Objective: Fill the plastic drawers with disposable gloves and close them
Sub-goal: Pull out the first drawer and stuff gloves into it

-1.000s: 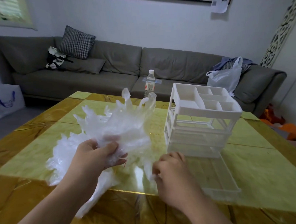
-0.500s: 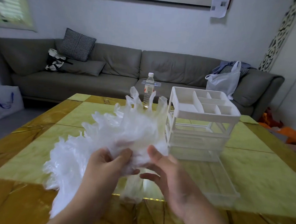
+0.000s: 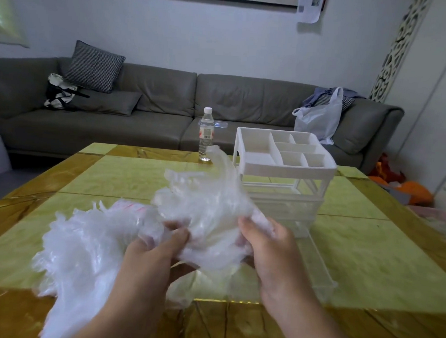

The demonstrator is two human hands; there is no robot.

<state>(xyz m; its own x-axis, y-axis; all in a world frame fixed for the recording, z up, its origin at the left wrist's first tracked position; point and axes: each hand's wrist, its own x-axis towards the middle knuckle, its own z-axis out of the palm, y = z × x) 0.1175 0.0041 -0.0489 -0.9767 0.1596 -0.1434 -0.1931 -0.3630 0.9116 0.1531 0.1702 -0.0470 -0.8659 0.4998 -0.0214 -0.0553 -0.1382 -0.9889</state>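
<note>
Unreadable red-banded water bottle label (image 3: 206,134)

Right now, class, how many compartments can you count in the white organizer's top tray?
6. In the top tray of the organizer: one large compartment on the left, two small at the back, one long in the middle, two small at the front. None seem hidden.

open drawer (image 3: 315,264) unobstructed above; bottle (image 3: 206,134) stands well behind
</note>
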